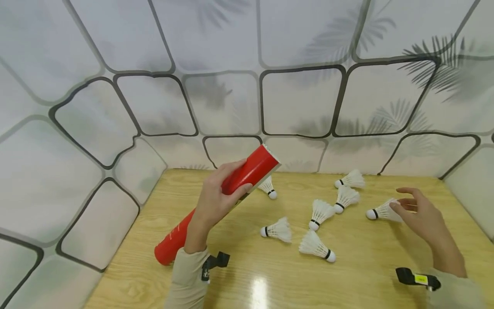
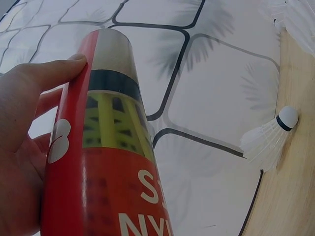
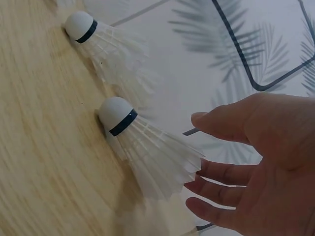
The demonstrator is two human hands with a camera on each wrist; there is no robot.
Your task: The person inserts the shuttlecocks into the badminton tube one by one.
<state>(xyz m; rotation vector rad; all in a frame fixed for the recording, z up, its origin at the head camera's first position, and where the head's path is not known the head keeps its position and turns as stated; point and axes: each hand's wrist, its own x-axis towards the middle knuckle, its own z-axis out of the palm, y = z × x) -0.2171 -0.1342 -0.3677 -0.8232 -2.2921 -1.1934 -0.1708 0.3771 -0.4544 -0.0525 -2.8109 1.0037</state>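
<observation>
My left hand (image 1: 218,193) grips a red shuttlecock tube (image 1: 175,240), fingers and thumb wrapped round its upper part. The tube is tilted, its upper end up and to the right, its lower end close over the table. A clear strip in the left wrist view shows a shuttlecock (image 2: 112,54) with a dark band inside, by the tube's end. On the right, my right hand (image 1: 422,214) reaches to a white shuttlecock (image 1: 384,211) lying on its side. In the right wrist view the fingertips (image 3: 194,184) are right at its feather skirt, with the thumb held apart.
Several more shuttlecocks lie on the wooden table (image 1: 239,274) between the hands, including one at the front (image 1: 314,246), one nearer the left hand (image 1: 278,230) and one partly behind the tube (image 1: 269,189). A patterned wall covering (image 1: 301,103) rises along the back and sides.
</observation>
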